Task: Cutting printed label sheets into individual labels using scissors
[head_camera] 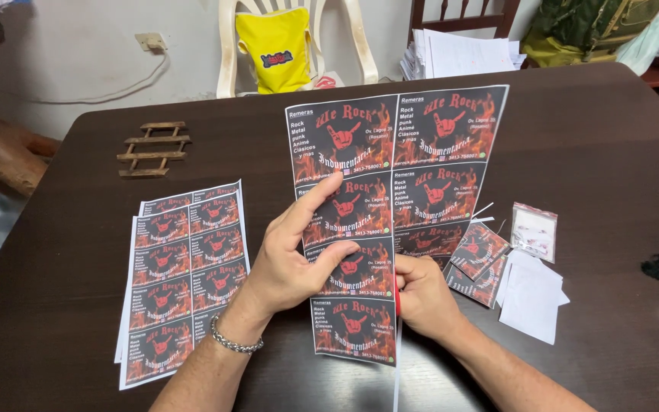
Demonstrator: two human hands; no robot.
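Head view is showing me the printed sheet [390, 191] of dark flame-patterned cards, and I am holding it up off the table [596, 152], over the near middle, with its long axis running away from me toward the far edge. My left hand [299, 259] is pinching the sheet from its left side, thumb on the front and fingers [322, 200] spread up the paper, closed on it about halfway down. My right hand [421, 297] is sitting just right of the centre line, low on the sheet, wrapped around something red [398, 294] that I am taking for scissor handles; the blades are hidden behind the paper, so I cannot tell how far the cut is reaching. A thin white strip [397, 381] is hanging down below that hand. The uncut length is lying straight ahead of my right hand, along the column gap, so that hand is the nearer one to the line.

Cut cards [479, 259] and white offcuts [532, 294] are lying toward the right edge beside a small clear bag [534, 231]. A stack of uncut sheets [181, 278] is resting near the left edge, and a wooden trivet [150, 149] is sitting toward the far left corner.
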